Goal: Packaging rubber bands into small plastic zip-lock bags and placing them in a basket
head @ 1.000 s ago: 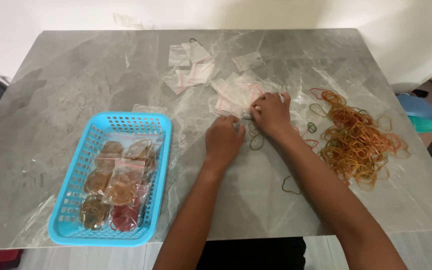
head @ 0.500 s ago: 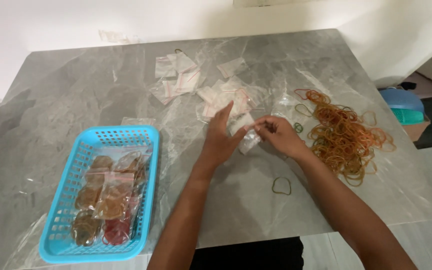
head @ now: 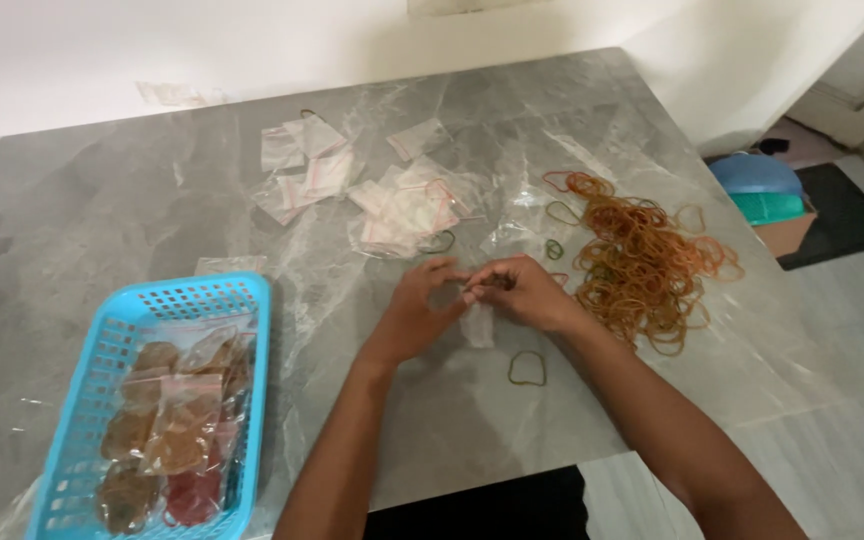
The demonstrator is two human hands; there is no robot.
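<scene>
Hands nearer now, small clear bag (head: 478, 322) pinched btw fingers (head: 467, 290)

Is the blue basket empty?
No, the blue basket holds several small clear bags filled with brownish and reddish contents.

One blue basket (head: 207, 300), one heap of rubber bands (head: 642, 255), two hands.

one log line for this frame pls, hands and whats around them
left hand: on small clear bag | right hand: on same bag | right: rubber band pile | left: blue basket of filled bags
</scene>
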